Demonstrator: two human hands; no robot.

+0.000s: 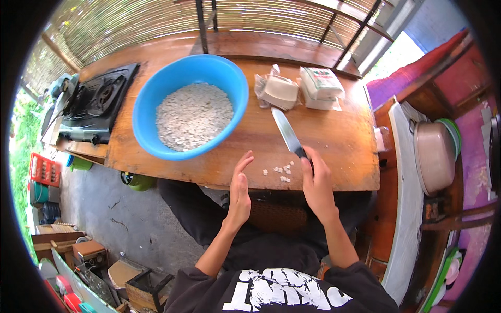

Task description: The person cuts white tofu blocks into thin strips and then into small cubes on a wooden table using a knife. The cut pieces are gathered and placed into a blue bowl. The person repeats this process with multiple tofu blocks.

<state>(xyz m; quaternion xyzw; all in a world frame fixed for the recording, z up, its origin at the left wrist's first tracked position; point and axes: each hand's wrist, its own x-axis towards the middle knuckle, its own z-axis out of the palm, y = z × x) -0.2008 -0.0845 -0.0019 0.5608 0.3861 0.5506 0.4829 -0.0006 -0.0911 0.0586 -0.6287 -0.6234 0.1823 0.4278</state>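
My right hand (318, 184) is closed around the black handle of a kitchen knife (287, 129), its blade pointing away over the wooden table (250, 137). My left hand (240, 191) is raised at the table's near edge, palm turned inward, holding nothing. Between the hands lie several small white cut pieces (283, 169). A large blue plastic basin (188, 155) with many small white pieces (193, 117) in it stands to the left. Beyond the knife tip sits a stack of white sheets in an opened clear wrapper (279, 90), beside white printed packs (321, 87).
A black gas stove (98, 101) stands at the table's left end. Behind the table rise a dark-framed rack (274, 47) and a slatted bamboo screen (156, 27). A beige basin (435, 158) is at the right. A green gas cylinder (143, 182) stands below the near edge.
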